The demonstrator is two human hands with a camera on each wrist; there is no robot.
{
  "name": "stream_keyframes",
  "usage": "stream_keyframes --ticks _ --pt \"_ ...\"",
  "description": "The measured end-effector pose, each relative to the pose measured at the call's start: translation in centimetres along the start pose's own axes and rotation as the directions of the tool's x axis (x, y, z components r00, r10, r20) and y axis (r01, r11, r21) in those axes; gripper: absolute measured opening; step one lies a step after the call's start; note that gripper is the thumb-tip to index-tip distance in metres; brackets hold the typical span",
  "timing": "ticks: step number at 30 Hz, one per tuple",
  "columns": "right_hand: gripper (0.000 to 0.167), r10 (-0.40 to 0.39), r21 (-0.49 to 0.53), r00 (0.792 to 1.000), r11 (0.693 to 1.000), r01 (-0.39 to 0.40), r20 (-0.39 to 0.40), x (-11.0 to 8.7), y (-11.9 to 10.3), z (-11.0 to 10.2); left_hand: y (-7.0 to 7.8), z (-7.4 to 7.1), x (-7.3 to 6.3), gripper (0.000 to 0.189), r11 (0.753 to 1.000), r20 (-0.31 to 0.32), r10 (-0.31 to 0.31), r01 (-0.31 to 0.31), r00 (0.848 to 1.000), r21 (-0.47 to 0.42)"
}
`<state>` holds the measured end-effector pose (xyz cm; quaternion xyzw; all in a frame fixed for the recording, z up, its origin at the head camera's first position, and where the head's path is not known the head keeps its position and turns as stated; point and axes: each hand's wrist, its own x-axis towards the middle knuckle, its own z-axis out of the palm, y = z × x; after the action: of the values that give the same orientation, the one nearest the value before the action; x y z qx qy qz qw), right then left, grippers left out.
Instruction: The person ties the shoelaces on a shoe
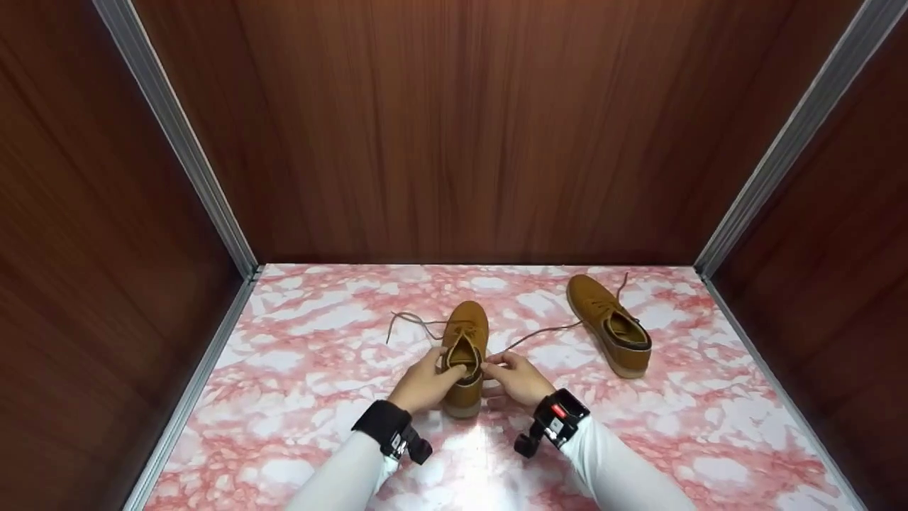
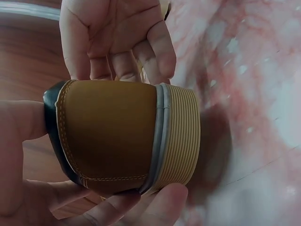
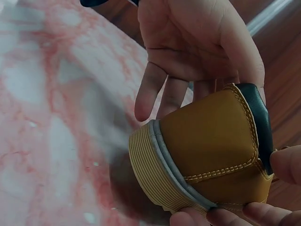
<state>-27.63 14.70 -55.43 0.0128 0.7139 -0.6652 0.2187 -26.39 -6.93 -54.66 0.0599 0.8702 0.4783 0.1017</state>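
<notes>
A tan lace-up shoe (image 1: 470, 317) stands mid-floor, toe pointing away, between both hands. My left hand (image 1: 421, 383) grips its left side, thumb reaching inside the dark-lined collar and fingers along the outside. On the opposite side my right hand (image 1: 521, 381) pinches the collar edge, thumb at the lining and fingers against the outer wall. Both wrist views show the stitched heel (image 2: 110, 132) above a ribbed, pale sole (image 3: 148, 165). One loose lace (image 1: 410, 316) trails left of the toe; another lace (image 1: 543, 331) runs from beside the right hand toward the second shoe.
A matching tan shoe (image 1: 608, 326) sits farther right, angled, with a lace end (image 1: 623, 284) sticking out. The surface (image 1: 312, 397) has a red-and-white marbled pattern. Brown wood-grain panels (image 1: 468, 135) with metal edge strips (image 1: 177, 135) enclose it at the back and sides.
</notes>
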Motion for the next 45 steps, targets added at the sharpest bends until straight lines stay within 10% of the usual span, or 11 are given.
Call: stream_keyframes --ticks 45 --pt "0.040 -0.060 -0.198 0.991 0.977 0.083 0.121 -3.4 2.7 -1.9 -1.0 2.3 -3.0 0.067 0.995 0.090 0.072 -0.077 0.993 0.061"
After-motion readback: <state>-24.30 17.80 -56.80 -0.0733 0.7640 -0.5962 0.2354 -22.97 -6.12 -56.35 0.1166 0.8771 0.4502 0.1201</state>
